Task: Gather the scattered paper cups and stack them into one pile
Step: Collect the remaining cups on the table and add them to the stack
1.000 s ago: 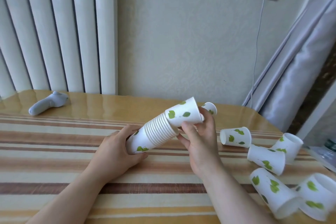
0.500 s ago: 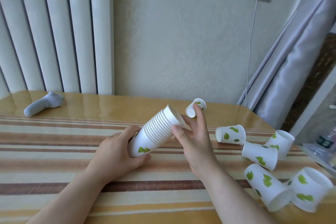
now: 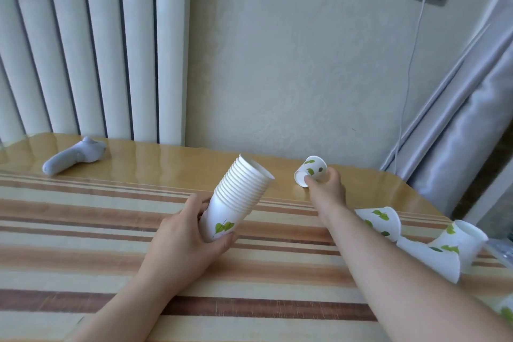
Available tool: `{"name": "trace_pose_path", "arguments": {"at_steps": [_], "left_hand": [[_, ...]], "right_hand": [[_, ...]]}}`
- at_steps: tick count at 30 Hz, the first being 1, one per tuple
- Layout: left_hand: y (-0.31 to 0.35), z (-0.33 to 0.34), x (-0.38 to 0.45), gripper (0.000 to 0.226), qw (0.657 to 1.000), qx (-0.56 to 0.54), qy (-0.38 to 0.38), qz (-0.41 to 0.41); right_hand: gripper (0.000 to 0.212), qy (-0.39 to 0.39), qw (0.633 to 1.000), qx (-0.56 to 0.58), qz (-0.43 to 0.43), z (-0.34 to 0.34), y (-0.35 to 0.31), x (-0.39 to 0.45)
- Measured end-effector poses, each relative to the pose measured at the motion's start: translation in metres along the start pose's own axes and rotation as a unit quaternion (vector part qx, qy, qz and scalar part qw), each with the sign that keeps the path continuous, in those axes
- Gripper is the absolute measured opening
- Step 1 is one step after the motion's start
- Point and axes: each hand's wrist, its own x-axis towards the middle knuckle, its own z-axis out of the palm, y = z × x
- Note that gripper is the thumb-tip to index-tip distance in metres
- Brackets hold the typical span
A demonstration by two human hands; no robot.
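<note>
Head view: left hand [image 3: 183,233] clasps the nested paper-cup stack [image 3: 237,200] at frame centre, mouth tilted up-right to receive, while right hand [image 3: 326,187] pinches a fallen leaf-print cup [image 3: 312,171] beyond it; more cups [image 3: 381,222] lie lower right.

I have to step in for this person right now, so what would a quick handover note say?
Left hand: holds the stack, tilted, mouth up and away.
Right hand: grips a lone cup at the table's far edge.
Done: about a dozen cups nested.
Left: add that cup, then the loose cups lying at the right; some are hidden by the forearm.
</note>
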Motion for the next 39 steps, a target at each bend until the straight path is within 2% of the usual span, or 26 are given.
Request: {"name": "trace_pose_path", "arguments": {"at_steps": [2,5,8,11,13,15,16,18,19,21,23,25,29,32,35,39], "left_hand": [[-0.005,0.003,0.004,0.057,1.0,-0.001,0.021,-0.017],[-0.01,0.006,0.009,0.056,0.999,-0.001,0.027,-0.037],[-0.009,0.007,0.01,0.056,0.999,0.009,0.025,-0.035],[-0.008,0.006,0.01,0.06,0.999,0.014,0.014,-0.033],[-0.007,0.005,0.009,0.063,0.999,0.021,0.006,-0.034],[-0.004,0.004,0.008,0.065,0.999,0.026,-0.002,-0.032],[-0.002,0.003,0.007,0.066,0.999,0.028,-0.006,-0.029],[0.001,0.001,0.005,0.067,0.999,0.035,-0.013,-0.024],[0.004,0.0,0.004,0.067,0.999,0.04,-0.015,-0.023],[0.008,-0.001,0.001,0.067,0.998,0.048,-0.019,-0.018],[0.012,-0.001,-0.003,0.069,0.998,0.06,-0.024,-0.007],[0.016,-0.002,-0.006,0.072,0.996,0.079,-0.037,0.011],[0.025,-0.004,-0.012,0.074,0.987,0.139,-0.062,0.058],[0.032,-0.001,-0.02,0.074,0.982,0.141,-0.069,0.102],[0.049,0.009,-0.036,0.074,0.982,0.109,-0.11,0.11],[0.073,0.027,-0.047,0.076,0.976,0.099,-0.151,0.121]], "right_hand": [[0.075,0.038,0.999,-0.012,0.017,0.013,-0.001,0.034],[0.09,0.056,0.994,-0.031,0.088,0.034,-0.004,0.072],[0.082,0.046,0.99,-0.071,0.113,0.047,-0.007,0.081],[0.07,0.037,0.995,-0.055,0.078,0.05,-0.011,0.068],[0.064,0.027,0.998,0.033,0.052,0.05,-0.015,0.046],[0.06,0.008,0.984,0.169,0.058,0.048,-0.018,0.019],[0.058,-0.007,0.963,0.255,0.083,0.044,-0.022,0.003],[0.053,-0.057,0.894,0.424,0.134,0.028,-0.03,-0.028],[0.049,-0.088,0.863,0.478,0.138,0.017,-0.033,-0.044],[0.038,-0.154,0.836,0.517,0.105,-0.006,-0.034,-0.074],[0.04,-0.196,0.85,0.486,0.044,-0.022,-0.03,-0.102],[0.057,-0.2,0.882,0.428,-0.008,-0.03,-0.022,-0.122],[0.079,-0.198,0.908,0.369,-0.021,-0.045,-0.002,-0.148],[0.075,-0.211,0.909,0.358,-0.018,-0.064,0.012,-0.162],[0.064,-0.218,0.917,0.332,-0.03,-0.091,0.023,-0.172],[0.079,-0.194,0.934,0.295,-0.056,-0.131,0.033,-0.178]]}}
